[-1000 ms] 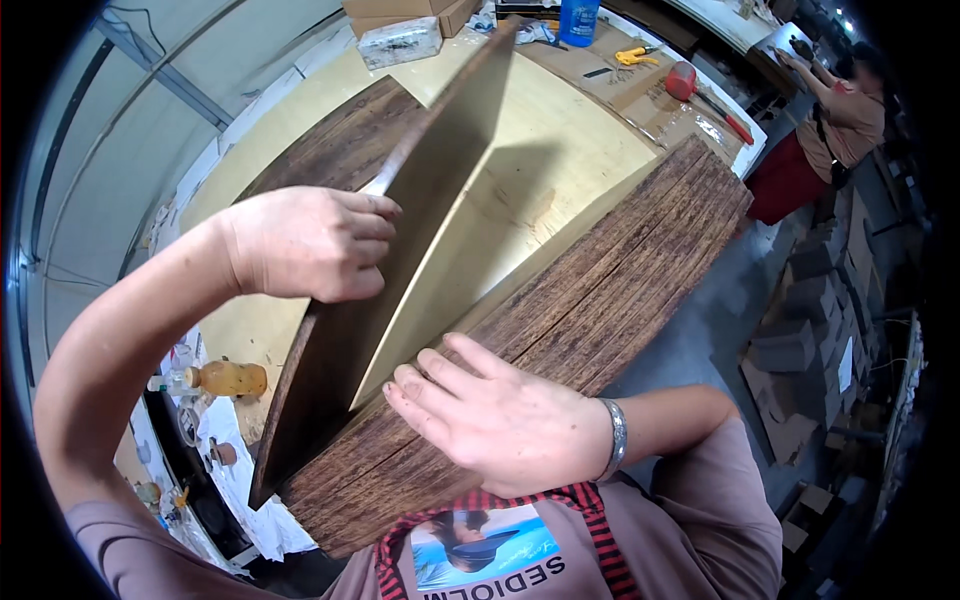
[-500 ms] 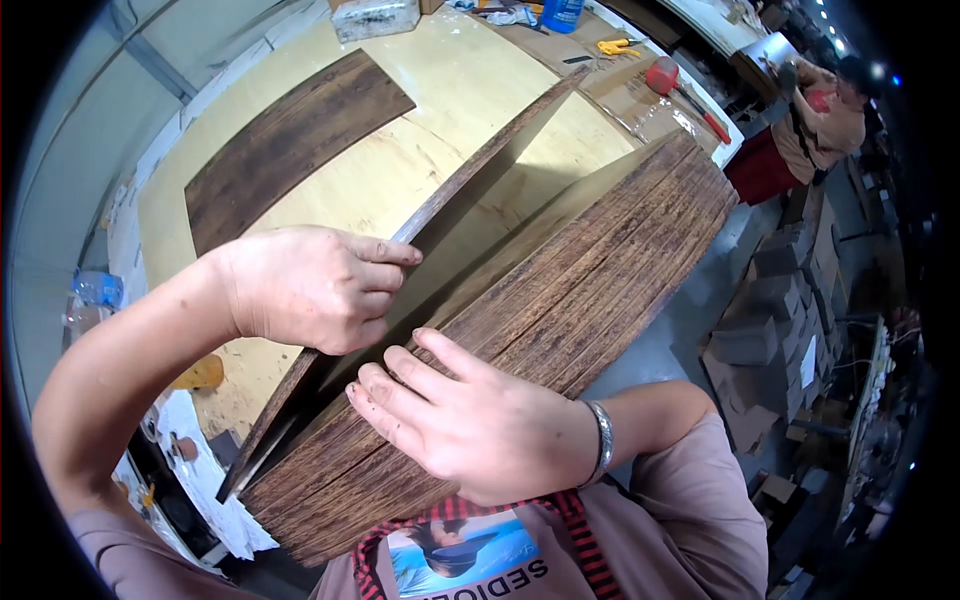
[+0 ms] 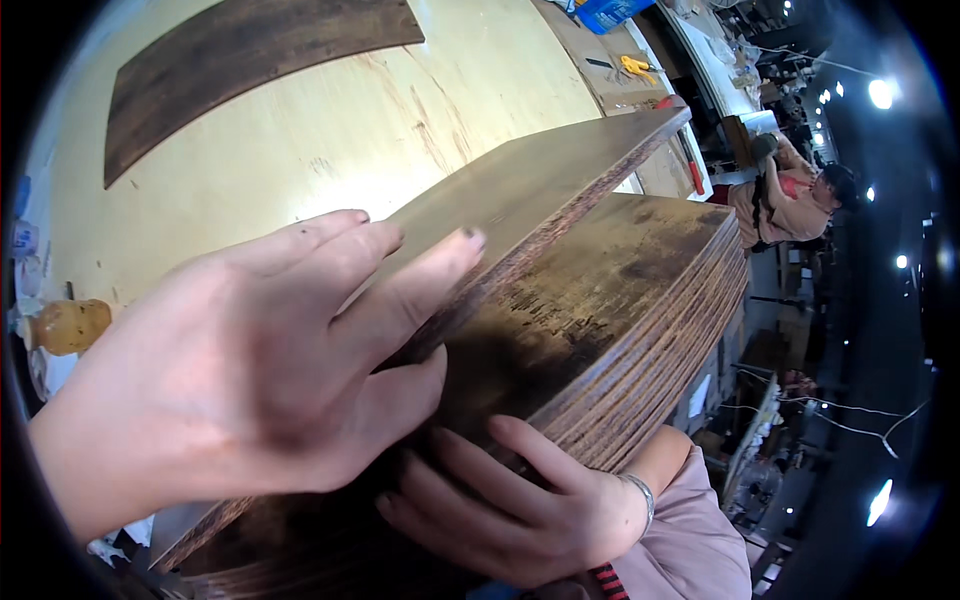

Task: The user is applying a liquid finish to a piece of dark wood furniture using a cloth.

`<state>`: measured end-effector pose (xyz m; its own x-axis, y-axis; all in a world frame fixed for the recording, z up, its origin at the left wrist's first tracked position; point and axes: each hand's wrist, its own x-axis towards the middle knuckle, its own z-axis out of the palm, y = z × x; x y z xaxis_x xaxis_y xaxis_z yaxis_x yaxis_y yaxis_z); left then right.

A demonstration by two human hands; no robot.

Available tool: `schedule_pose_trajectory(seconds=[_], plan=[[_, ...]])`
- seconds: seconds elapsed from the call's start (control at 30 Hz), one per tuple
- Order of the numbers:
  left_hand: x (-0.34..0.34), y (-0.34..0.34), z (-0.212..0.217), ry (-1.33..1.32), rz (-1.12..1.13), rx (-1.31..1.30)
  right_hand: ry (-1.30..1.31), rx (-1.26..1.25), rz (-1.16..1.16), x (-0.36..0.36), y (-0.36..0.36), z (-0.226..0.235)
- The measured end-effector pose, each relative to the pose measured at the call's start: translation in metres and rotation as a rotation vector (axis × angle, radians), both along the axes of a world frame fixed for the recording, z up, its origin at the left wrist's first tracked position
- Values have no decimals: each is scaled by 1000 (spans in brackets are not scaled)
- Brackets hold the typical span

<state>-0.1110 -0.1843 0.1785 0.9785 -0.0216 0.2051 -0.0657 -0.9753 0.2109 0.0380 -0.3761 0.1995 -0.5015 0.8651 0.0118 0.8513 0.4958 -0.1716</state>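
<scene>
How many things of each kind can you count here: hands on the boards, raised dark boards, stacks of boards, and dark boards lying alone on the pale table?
Hands: 2, left hand and right hand
Raised dark board: 1
Stack of boards: 1
Lone dark board on the table: 1
Total: 5

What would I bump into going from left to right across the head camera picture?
Amber bottle → left hand on the tilted dark wood board → stack of dark boards → another person seated at the far right.
</scene>
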Motion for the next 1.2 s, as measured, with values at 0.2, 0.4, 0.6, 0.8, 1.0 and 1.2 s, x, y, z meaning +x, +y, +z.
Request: schedule_pose_trajectory(seconds=[0.2, 0.4, 0.6, 0.8, 1.0, 1.2], plan=[[7, 0, -13, -132, 83, -17, 176, 152, 14, 3, -10, -29], [8, 0, -24, -156, 41, -151, 130, 153, 18, 1, -8, -31], [6, 6, -14, -97, 19, -181, 175, 214, -61, -8, -7, -32], [-13, 34, 29, 186, 148, -571, 230, 289, -2, -9, 6, -32], [-1, 56, 33, 274, 135, -699, 178, 201, 21, -1, 36, -21], [-14, 30, 15, 204, 446, -601, 322, 237, 47, 10, 61, -17]])
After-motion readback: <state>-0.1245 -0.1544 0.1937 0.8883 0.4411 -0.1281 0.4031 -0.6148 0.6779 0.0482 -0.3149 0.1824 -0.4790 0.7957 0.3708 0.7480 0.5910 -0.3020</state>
